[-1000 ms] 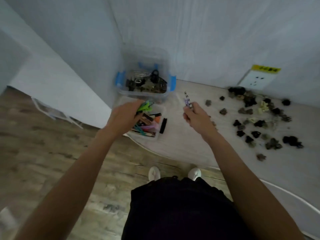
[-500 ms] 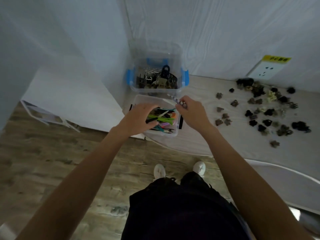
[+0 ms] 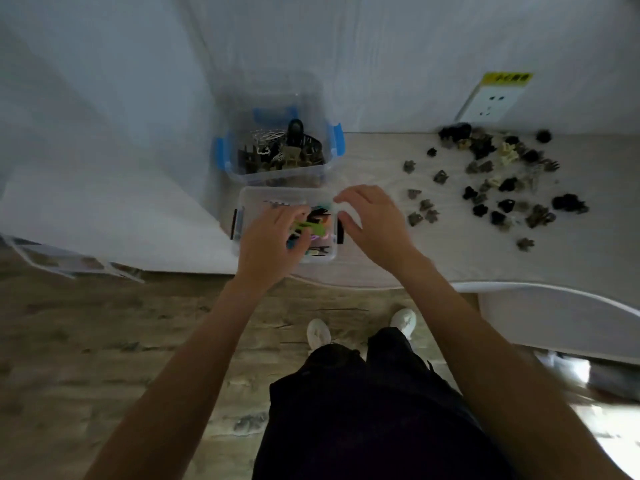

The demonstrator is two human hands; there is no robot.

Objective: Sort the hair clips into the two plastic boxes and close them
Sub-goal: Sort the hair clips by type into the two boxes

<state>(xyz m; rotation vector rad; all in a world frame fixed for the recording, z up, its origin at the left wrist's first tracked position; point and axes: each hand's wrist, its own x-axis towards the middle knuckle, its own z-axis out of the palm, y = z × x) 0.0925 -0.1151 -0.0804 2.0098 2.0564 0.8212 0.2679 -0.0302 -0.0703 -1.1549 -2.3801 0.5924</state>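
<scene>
1. Green hair clip (image 3: 308, 226) lies in the near clear box (image 3: 242, 216), gripped by the left hand's (image 3: 268, 237) curled fingers.
2. Right hand (image 3: 372, 220) hovers beside it, fingers loose, empty.
3. Blue-latched box (image 3: 225, 157) sits behind; loose claw clips (image 3: 498, 181) scattered rightward.

Bare table (image 3: 363, 161) between both boxes (image 3: 242, 202) and scattered claw clips (image 3: 485, 188).
</scene>
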